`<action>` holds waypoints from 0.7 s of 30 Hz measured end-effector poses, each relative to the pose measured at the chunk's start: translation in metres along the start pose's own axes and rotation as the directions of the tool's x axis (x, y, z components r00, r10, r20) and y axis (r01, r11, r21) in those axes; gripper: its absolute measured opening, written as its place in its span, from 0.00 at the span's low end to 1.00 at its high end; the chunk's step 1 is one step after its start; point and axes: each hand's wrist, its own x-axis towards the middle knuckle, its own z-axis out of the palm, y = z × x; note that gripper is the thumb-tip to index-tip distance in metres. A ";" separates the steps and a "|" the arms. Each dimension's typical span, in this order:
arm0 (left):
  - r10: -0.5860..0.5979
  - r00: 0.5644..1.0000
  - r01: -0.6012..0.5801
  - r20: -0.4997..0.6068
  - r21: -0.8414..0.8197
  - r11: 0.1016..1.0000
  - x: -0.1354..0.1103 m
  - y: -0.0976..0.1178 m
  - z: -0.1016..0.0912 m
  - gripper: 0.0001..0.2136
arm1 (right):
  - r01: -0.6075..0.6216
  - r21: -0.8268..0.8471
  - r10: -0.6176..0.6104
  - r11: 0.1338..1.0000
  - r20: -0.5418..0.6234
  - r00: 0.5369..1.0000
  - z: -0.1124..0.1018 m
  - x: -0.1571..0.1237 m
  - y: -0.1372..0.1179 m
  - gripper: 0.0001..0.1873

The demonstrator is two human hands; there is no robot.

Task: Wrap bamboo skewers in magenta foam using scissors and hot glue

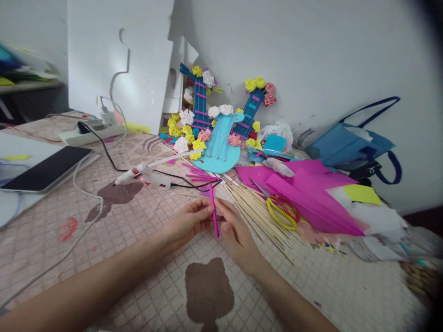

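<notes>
The pink stick [214, 211] stands nearly upright between the person's two hands, just above the patterned tablecloth [145, 230]. The left hand [188, 222] pinches it from its side with thumb and fingertips closed on the shaft; the right hand [235, 235] does the same from the other side, its fingers curled around the lower part. Both hands sit close together, almost touching, with the stick as the only thing between them.

By the look of it, the step in hand is rolling or pressing pink paper tight around a stick, the wrap being worked between the fingertips. The next move calls for a firm, even pinch along the length so the wrap does not loosen, and likely for glue.

Just beyond the right hand lies a fan of bare wooden skewers [256, 207], with yellow-handled scissors [278, 213] on them and pink paper sheets [304, 189] further out. Ahead of the left hand rests the glue gun [143, 176], and a few finished pink sticks [200, 174] lie just ahead of both hands.
</notes>
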 end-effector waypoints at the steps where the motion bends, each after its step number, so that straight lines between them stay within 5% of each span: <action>1: 0.010 1.000 -0.010 -0.015 -0.015 1.000 0.000 0.001 0.000 0.10 | 0.005 -0.004 -0.005 1.000 0.004 1.000 0.000 0.000 0.000 0.25; 11: 0.031 0.996 -0.033 -0.089 -0.024 0.999 0.005 0.002 -0.007 0.08 | 0.000 -0.059 0.002 0.998 0.032 0.999 0.001 -0.002 -0.004 0.23; 17: 0.029 0.997 -0.032 -0.073 -0.034 0.999 0.004 0.004 -0.007 0.09 | -0.039 -0.070 0.029 0.997 -0.141 0.990 -0.004 0.001 -0.006 0.17; 21: 0.029 0.997 -0.031 -0.068 -0.041 0.999 0.004 0.005 -0.007 0.10 | -0.037 -0.111 0.029 0.993 -0.077 0.997 -0.002 0.000 -0.004 0.20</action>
